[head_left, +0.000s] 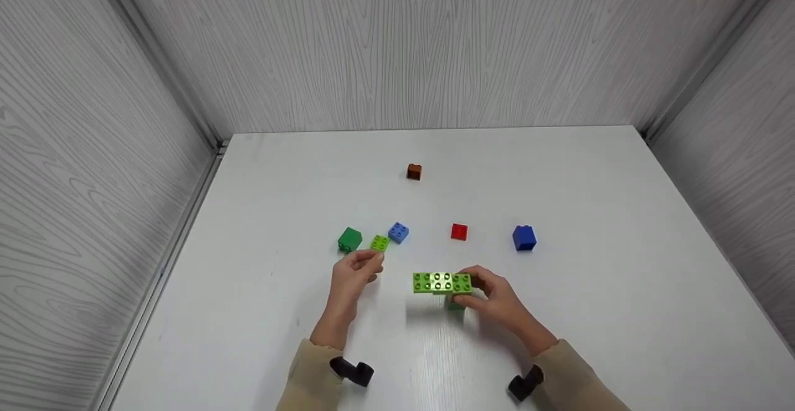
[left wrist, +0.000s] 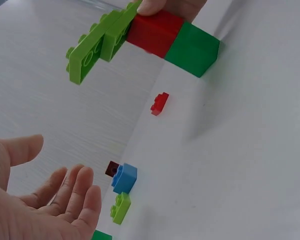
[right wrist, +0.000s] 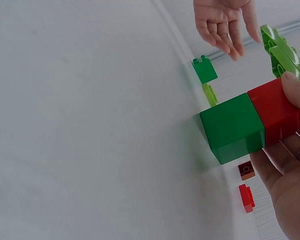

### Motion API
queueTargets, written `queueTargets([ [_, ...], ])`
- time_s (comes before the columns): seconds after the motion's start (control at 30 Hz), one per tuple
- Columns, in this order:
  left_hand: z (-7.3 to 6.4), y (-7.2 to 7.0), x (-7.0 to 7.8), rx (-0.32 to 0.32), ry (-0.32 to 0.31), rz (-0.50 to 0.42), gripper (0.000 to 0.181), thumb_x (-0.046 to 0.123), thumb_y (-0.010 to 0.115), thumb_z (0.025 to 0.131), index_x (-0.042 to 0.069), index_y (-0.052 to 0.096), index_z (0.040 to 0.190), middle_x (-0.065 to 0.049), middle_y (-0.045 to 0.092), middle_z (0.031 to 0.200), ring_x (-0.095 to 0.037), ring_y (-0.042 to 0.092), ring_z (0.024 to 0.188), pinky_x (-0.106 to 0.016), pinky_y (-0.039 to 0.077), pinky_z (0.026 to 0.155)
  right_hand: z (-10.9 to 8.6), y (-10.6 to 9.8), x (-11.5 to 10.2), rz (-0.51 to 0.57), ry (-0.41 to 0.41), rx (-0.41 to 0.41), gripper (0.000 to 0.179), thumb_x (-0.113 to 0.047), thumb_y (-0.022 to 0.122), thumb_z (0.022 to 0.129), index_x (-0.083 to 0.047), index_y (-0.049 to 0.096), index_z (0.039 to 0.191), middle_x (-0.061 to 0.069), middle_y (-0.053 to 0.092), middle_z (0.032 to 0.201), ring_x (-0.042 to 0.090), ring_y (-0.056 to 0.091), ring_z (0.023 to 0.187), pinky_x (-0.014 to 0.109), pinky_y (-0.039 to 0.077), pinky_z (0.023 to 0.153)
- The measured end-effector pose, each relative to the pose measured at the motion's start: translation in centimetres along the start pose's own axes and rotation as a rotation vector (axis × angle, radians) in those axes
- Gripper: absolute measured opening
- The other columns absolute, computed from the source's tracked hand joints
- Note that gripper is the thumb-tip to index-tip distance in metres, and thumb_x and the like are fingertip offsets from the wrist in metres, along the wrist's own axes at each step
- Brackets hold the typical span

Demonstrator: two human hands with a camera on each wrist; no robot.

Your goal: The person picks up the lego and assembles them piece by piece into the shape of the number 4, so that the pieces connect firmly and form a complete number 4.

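My right hand (head_left: 497, 299) grips a stack of toy building bricks, with fingers and thumb around its red brick (right wrist: 275, 110). At the bottom of that stack is a dark green brick (right wrist: 232, 127), close over the table. Lime green bricks (head_left: 428, 282) form the top and stick out to the left. My left hand (head_left: 351, 277) holds nothing; its fingers are loosely bent and apart from the thumb in the left wrist view. Just beyond its fingertips lie a small lime green brick (head_left: 379, 243) and a dark green brick (head_left: 349, 239).
A light blue brick (head_left: 398, 232) lies beside the small lime one. Farther right are a flat red brick (head_left: 459, 231) and a dark blue brick (head_left: 525, 238). A brown brick (head_left: 414, 171) stands toward the back of the white table (head_left: 298, 175), which grey panels enclose.
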State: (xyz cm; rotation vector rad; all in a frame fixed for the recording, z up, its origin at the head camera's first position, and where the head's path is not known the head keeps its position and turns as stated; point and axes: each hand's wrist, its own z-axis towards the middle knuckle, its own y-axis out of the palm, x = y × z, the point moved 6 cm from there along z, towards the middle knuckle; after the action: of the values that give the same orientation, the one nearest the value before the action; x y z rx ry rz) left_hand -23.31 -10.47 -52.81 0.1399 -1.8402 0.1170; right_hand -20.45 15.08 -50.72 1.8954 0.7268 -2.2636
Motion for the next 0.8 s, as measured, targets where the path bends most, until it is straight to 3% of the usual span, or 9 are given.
queueTargets([
  [0.2,0.8,-2.1,1.0,0.154,0.167,0.008,0.029,0.015,0.070,0.084,0.000,0.062,0.107,-0.012,0.061,0.103,-0.022,0.057,0.093,-0.029,0.048,0.079,-0.1,-0.1,0.1,0.002,0.035,0.005,0.035,-0.010,0.071,0.082,-0.002,0.057,0.114,0.006,0.059,0.107,0.020,0.056,0.100,0.047,0.041,0.093],
  [0.33,1.9,-3.1,1.2,0.234,0.221,0.027,0.030,0.013,0.071,0.082,-0.001,0.061,0.107,-0.014,0.059,0.105,-0.023,0.054,0.097,-0.030,0.048,0.080,0.0,-0.1,0.1,0.004,0.022,-0.001,0.036,-0.010,0.070,0.083,-0.001,0.057,0.115,0.007,0.060,0.106,0.021,0.055,0.098,0.047,0.041,0.093],
  [0.47,3.2,-3.9,0.7,0.287,0.201,0.065,0.037,0.013,0.072,0.081,-0.002,0.058,0.112,-0.016,0.054,0.110,-0.027,0.049,0.103,-0.035,0.044,0.084,0.1,-0.1,0.1,0.004,0.016,-0.012,0.036,-0.009,0.070,0.083,-0.001,0.057,0.115,0.007,0.060,0.107,0.020,0.055,0.098,0.046,0.040,0.095],
  [0.8,5.6,-4.2,-0.5,0.297,0.097,0.196,0.051,0.016,0.072,0.081,-0.001,0.049,0.124,-0.017,0.044,0.127,-0.029,0.039,0.120,-0.040,0.034,0.100,0.0,-0.2,0.3,-0.017,0.025,0.002,0.035,-0.011,0.070,0.083,-0.002,0.058,0.115,0.005,0.060,0.107,0.020,0.055,0.098,0.044,0.042,0.093],
])
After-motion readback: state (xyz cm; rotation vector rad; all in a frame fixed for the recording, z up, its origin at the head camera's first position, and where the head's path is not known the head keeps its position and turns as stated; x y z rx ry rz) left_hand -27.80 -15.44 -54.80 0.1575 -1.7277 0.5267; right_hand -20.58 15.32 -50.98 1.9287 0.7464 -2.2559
